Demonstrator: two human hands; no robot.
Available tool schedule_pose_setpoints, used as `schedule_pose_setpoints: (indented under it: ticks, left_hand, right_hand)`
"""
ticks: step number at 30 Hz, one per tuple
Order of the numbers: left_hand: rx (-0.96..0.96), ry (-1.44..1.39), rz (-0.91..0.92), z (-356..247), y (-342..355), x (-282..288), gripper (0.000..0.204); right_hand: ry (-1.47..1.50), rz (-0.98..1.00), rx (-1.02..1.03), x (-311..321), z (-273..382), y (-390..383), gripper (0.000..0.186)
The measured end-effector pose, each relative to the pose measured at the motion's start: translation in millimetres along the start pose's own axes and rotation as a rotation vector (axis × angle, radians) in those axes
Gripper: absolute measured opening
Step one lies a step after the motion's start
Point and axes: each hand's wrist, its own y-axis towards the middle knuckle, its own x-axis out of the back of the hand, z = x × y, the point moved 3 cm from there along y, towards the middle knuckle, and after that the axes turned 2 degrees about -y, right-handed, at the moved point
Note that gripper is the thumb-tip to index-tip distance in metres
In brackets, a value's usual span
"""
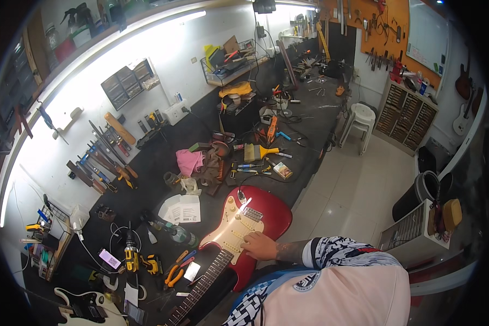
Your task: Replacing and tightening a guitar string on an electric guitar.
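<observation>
A red electric guitar (274, 209) with a cream pickguard (218, 234) lies face up along the bench's near edge, its neck (204, 285) running down toward the lower left. From the right, my right hand (259, 246) reaches over the body and rests on the pickguard beside the pickups. Its fingers look slightly bent and apart, and nothing shows in them. My left hand is out of sight; only a patterned sleeve (250, 304) shows low in the view. Beside the neck lie orange-handled pliers (175, 276) and a small white card (192, 271).
Left of the guitar are white papers (180, 208), a glass bottle (182, 236), a yellow drill (131, 254), a phone (109, 258) and a white guitar body (89, 307). Beyond it lie a wide brush (259, 152) and a pink cloth (189, 162). White stools (359, 122) stand on the floor.
</observation>
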Motion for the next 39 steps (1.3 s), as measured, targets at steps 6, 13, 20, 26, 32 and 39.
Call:
schedule_pose_setpoints:
  ticks: [6, 13, 20, 26, 32, 39]
  left_hand:
    - [0.033, -0.031, -0.006, -7, -8, -4, 0.056]
    - [0.123, -0.017, 0.022, 3, 9, 10, 0.054]
    - [0.158, -0.094, -0.025, -3, 0, -4, 0.063]
    - [0.044, -0.053, 0.154, 18, 20, 20, 0.058]
    - [-0.247, 0.198, 0.332, 10, 15, 11, 0.053]
    - [-0.552, 0.337, 0.511, 19, 36, 25, 0.054]
  right_hand:
    - [0.016, 0.003, -0.011, -3, -1, -1, 0.04]
    - [-0.002, -0.009, 0.002, -1, 2, 1, 0.043]
    - [0.002, 0.009, -0.015, -3, -1, -2, 0.046]
    - [0.004, -0.013, 0.027, 1, 0, 3, 0.035]
    - [-0.018, 0.042, -0.038, 1, -1, 2, 0.035]
    - [0.0, -0.015, 0.02, 4, 3, 7, 0.041]
